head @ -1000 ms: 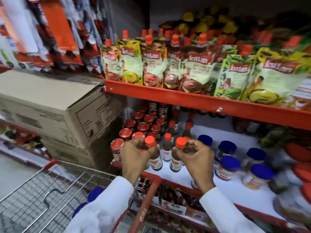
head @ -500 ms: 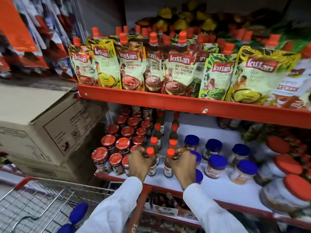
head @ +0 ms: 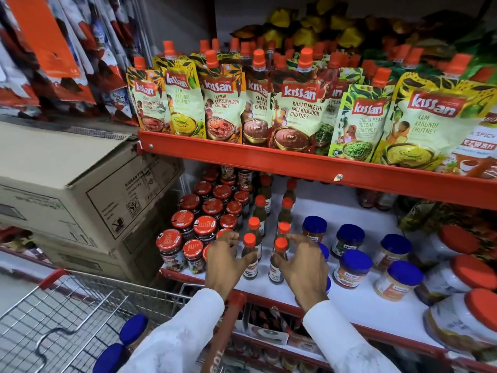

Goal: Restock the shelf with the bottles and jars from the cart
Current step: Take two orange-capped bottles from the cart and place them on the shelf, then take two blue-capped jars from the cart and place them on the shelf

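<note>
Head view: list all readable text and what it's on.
"Kissan TEEKHI LEHSUN MIRCH CHUTNEY": pouch
"Kissan KHATTI MEETHI IMLI KHAJOOR CHUTNEY": pouch
"Kissan CHILLI PEANUT THECHA CHUTNEY", partly hidden: green pouch
"Kissan AAM KASUNDI CHUTNEY": pouch
"KISSAN": cardboard box, rest too small
Bottle and jar labels: blurred

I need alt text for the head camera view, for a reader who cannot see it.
Two hands, left hand and right hand, each rest around a small orange-capped bottle, left bottle and right bottle, standing on a white shelf between red-lidded jars and blue-lidded jars. Chutney pouches fill the shelf above.
</note>
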Available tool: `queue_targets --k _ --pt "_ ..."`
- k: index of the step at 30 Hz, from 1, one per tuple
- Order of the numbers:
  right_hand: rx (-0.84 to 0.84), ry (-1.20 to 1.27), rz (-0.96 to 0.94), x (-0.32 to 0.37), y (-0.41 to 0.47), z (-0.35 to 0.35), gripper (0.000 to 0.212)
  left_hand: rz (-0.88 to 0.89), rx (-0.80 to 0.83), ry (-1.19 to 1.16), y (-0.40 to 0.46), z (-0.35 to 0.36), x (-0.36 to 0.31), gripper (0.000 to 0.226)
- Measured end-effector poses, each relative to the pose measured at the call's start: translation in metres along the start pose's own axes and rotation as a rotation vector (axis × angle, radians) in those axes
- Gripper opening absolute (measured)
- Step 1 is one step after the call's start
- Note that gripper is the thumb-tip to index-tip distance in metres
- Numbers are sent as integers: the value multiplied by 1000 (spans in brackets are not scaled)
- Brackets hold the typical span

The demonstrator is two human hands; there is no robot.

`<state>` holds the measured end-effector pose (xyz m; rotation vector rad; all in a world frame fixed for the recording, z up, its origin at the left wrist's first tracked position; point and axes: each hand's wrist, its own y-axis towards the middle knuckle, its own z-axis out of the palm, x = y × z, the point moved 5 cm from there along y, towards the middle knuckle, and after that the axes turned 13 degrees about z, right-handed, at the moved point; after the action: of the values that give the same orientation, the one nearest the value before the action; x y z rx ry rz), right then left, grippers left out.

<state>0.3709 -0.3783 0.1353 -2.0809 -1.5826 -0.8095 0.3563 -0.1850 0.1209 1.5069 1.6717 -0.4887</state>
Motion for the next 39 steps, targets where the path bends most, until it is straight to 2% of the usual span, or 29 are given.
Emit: queue_targets --k 5,10,17,22,24,26,31,33,35,39 --pt "-40 -111 -342 38 -36 -9 60 192 -59 252 -39 -49 -12 76" --pt "26 -199 -650 73 -82 24 71 167 -132 524 -90 -100 10 83" --pt "279 -306 -927 103 -140 99 76 -86 -199 576 -167 -154 78 76" --pt "540 -333 -1038 119 -173 172 67 -344 -186 490 -213 -173 143 72" --pt "716 -334 -975 124 -184 200 71 -472 -191 383 -225 -172 169 70" --pt "878 -294 -814 126 -188 228 76 -581 -253 211 -230 -167 190 69" --pt "1056 -254 -366 112 -172 296 66 -908 -397 -217 -238 -147 237 68" --pt "1103 -220 -205 99 -166 320 69 -952 -419 -244 -241 -138 256 70" --pt "1164 -226 -160 87 -163 346 71 -954 -419 -204 -244 -129 271 70" --pt "1221 -229 -200 74 -159 382 73 -920 -535 -161 -249 -116 285 38"
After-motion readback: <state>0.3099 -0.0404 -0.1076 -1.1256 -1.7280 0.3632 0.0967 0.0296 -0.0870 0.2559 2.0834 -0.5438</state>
